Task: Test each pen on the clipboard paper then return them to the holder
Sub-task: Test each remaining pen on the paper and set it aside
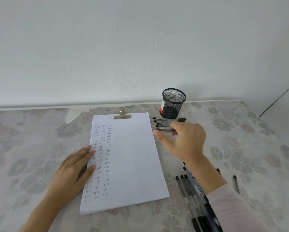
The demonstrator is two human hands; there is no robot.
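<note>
**Reaching for the next pen beside the holder**

While our left hand (73,166) lies flat at lower left of the frame, fingers spread and holding nothing, it presses on the left edge of the clipboard paper (133,158) and steadies the sheet on the desk (23,134). The paper fills the middle of the frame under a metal clip (122,114) at its top edge; its left part carries columns of small written test marks, and a fourth column has only begun at the top, so we judge the testing well along but unfinished.

Right of the paper's upper corner, a short row of pens (162,123) lies side by side on the desk. Our right hand (185,141) is over that row with thumb extended and fingers curled, touching the nearest pen (165,130); whether it has closed on that pen we cannot tell. We take this as the pickup step. The next move calls for a firm pinch on one barrel alone, lifting it clear of its neighbours, then bringing the tip to the blank area of the sheet.

Just behind the row, in the upper middle right, stands the black mesh holder (173,103), upright and apparently empty. At lower right a second bunch of pens (190,190) lies partly under our sleeve (237,206), with a single pen (236,184) apart further right.
</note>
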